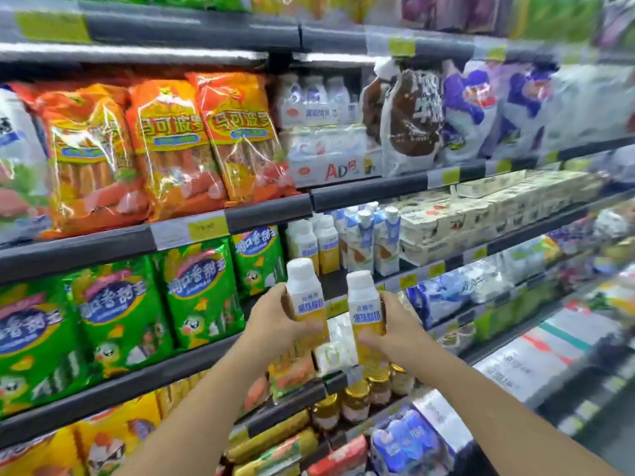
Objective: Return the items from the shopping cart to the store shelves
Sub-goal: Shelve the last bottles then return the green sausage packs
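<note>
I hold two white-capped bottles with white and yellow labels in front of the shelves. My left hand grips the left bottle upright. My right hand grips the right bottle upright, close beside the first. Just above and behind them, matching yellow-labelled bottles stand on a shelf next to blue and white cartons. The shopping cart is out of view.
Green sausage bags and orange sausage bags fill the shelves to the left. Glass jars with gold lids sit below my hands. White yoghurt multipacks lie to the right. The view is blurred.
</note>
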